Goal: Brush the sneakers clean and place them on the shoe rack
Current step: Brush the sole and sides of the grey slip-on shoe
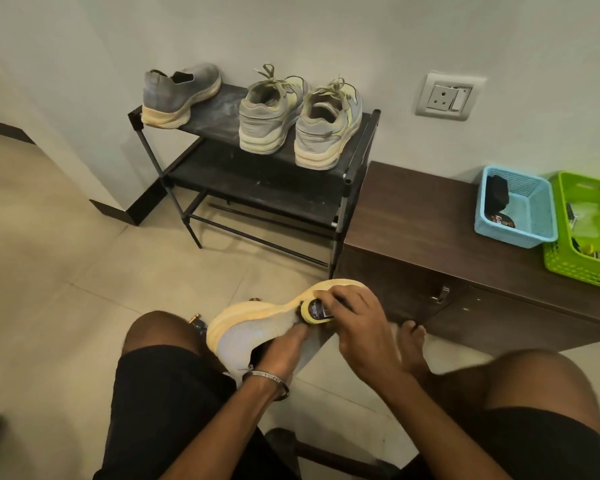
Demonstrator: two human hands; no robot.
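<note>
The sneaker (257, 327), grey knit with a pale yellow sole, is held above the floor between the person's knees, sole turned up and to the left, toe pointing away toward the cabinet (430, 237). The left hand (284, 344) reaches into its opening from below, fingers inside or behind the upper, so the shoe sits on that hand; how far the fingers curl cannot be seen. The right hand (357, 323) comes over from the right, its fingers curled round a small brush (315, 311) with a yellow rim and a dark label, pressed against the upper near the toe, just under the sole edge. The label's print is too small to read. A band (267, 377) on the left wrist carries letters that read roughly "SAIRAM".

Beyond, a black rack (222, 168) stands against the wall. On its top shelf sit a matching grey sneaker at the left (177, 95) and a laced pair (298, 119) at the right, heels toward the camera. On the cabinet to the right are a blue basket (520, 209) holding dark items with partly hidden lettering, and a green basket (582, 223) touching it. A wall socket (447, 97) is above.
</note>
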